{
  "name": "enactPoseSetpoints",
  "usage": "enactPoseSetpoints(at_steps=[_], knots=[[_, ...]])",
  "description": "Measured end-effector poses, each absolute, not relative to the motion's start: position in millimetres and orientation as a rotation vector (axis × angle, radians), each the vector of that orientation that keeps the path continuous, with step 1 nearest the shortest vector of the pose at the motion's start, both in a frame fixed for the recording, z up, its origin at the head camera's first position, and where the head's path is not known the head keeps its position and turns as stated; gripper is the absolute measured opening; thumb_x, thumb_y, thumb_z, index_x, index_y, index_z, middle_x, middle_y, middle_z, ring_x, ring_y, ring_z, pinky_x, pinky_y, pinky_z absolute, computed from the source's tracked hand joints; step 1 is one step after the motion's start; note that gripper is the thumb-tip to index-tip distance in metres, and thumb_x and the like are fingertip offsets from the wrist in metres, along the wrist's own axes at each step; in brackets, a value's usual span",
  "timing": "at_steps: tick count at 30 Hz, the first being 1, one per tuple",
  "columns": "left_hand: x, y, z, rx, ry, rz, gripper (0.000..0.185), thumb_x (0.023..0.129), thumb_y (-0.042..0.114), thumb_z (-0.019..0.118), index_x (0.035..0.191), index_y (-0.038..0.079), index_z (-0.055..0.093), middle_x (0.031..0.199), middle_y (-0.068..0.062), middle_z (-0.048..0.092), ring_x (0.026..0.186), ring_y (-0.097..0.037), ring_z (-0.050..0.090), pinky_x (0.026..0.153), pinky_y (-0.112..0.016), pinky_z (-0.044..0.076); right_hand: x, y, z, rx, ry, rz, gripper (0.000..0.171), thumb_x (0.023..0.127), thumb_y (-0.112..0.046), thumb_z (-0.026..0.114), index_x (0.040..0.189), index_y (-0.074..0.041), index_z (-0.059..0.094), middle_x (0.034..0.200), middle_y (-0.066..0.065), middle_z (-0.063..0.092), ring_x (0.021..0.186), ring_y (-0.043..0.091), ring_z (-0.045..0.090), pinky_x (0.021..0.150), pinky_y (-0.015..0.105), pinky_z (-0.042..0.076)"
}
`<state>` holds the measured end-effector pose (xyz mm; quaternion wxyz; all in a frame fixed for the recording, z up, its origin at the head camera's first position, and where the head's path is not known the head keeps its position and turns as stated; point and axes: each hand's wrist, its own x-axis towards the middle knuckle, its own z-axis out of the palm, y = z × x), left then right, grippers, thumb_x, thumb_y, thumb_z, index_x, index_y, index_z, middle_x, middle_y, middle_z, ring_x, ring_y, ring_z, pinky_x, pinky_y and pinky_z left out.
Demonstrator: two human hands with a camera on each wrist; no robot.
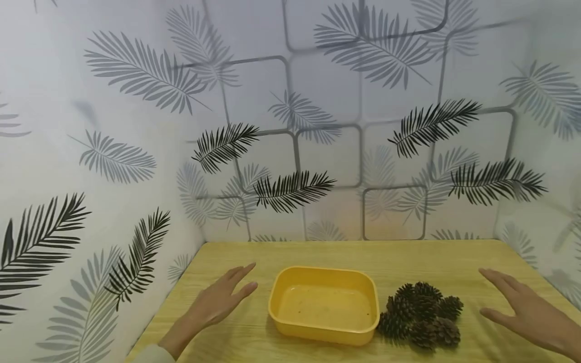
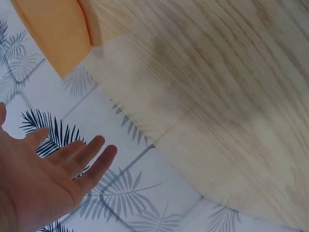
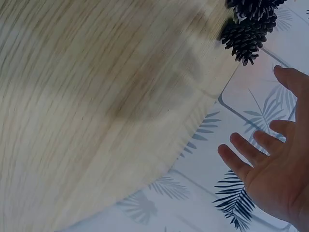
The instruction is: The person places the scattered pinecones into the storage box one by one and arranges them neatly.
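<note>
A yellow plastic basin (image 1: 324, 330), rectangular with rounded corners, stands on the table with nothing inside it. Just right of it lies a heap of several brown pine cones (image 1: 419, 315), close against its right side. My left hand (image 1: 215, 300) hovers left of the basin, fingers extended and thumb apart, touching nothing. On the other side, my right hand (image 1: 526, 310) is held in the air to the right of the pine cones, its fingers also stretched out. Both palms look bare in the wrist views, where the left hand (image 2: 53, 179) and right hand (image 3: 275, 169) show spread fingers.
The light wood-grain table (image 1: 236, 254) reaches back to a pale wall covering (image 1: 327, 212) printed with grey and black leaves and rounded line shapes. The covering also rises along the left and right sides of the table.
</note>
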<state>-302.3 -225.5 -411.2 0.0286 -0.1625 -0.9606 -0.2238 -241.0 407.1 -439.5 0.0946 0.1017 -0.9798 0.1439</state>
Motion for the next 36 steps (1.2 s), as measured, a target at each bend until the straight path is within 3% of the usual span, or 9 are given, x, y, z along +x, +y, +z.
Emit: enactPoseSetpoints(at_steps=[5, 9, 12, 18, 25, 36], knots=[[-300, -222, -411, -0.506, -2.957, -0.948, 0.064, 0.107, 0.065, 0.038, 0.162, 0.033, 0.038, 0.160, -0.013, 0.045, 0.137, -0.043, 0.052, 0.105, -0.078, 0.040, -244, 405, -440, 0.247, -3.000, 0.607, 0.095, 0.102, -0.047, 0.066, 0.157, 0.014, 0.019, 0.142, 0.046, 0.033, 0.110, 0.062, 0.055, 0.072, 0.062, 0.056], [-301, -220, -411, -0.537, -2.923, -1.208, 0.062, 0.110, 0.056, 0.040, 0.163, 0.023, 0.038, 0.156, -0.020, 0.048, 0.128, -0.045, 0.058, 0.104, -0.069, 0.048, -247, 404, -440, 0.205, -3.061, 0.726, 0.093, 0.106, -0.048, 0.057, 0.156, 0.018, 0.015, 0.143, 0.052, 0.027, 0.103, 0.057, 0.062, 0.072, 0.060, 0.058], [-300, -219, -411, -0.526, -2.921, -1.365, 0.063, 0.111, 0.054, 0.039, 0.163, 0.019, 0.036, 0.155, -0.023, 0.048, 0.116, -0.043, 0.066, 0.092, -0.062, 0.058, -249, 403, -440, 0.181, -3.089, 0.806, 0.091, 0.108, -0.049, 0.053, 0.156, 0.018, 0.015, 0.146, 0.053, 0.023, 0.101, 0.052, 0.065, 0.073, 0.061, 0.058], [-299, -215, -412, -0.474, -2.908, -1.567, 0.068, 0.111, 0.057, 0.033, 0.164, 0.015, 0.032, 0.150, -0.025, 0.050, 0.106, -0.035, 0.068, 0.082, -0.049, 0.062, -253, 397, -440, 0.113, -3.129, 0.983, 0.092, 0.108, -0.053, 0.049, 0.158, 0.016, 0.011, 0.150, 0.051, 0.020, 0.104, 0.051, 0.064, 0.074, 0.060, 0.059], [-298, -213, -418, -0.478, -2.880, -1.788, 0.076, 0.111, 0.058, 0.029, 0.162, 0.001, 0.026, 0.142, -0.029, 0.051, 0.102, -0.033, 0.068, 0.082, -0.047, 0.062, -255, 391, -441, 0.029, -3.103, 1.302, 0.092, 0.109, -0.053, 0.046, 0.158, 0.014, 0.006, 0.148, 0.054, 0.016, 0.104, 0.044, 0.068, 0.079, 0.053, 0.063], [-303, -210, -432, -0.412, -2.810, -2.010, 0.078, 0.111, 0.055, 0.035, 0.154, -0.011, 0.034, 0.135, -0.028, 0.060, 0.101, -0.037, 0.071, 0.083, -0.046, 0.064, -258, 390, -445, 0.013, -3.021, 1.604, 0.089, 0.112, -0.049, 0.040, 0.158, 0.016, 0.000, 0.147, 0.052, 0.024, 0.103, 0.034, 0.070, 0.082, 0.053, 0.063]])
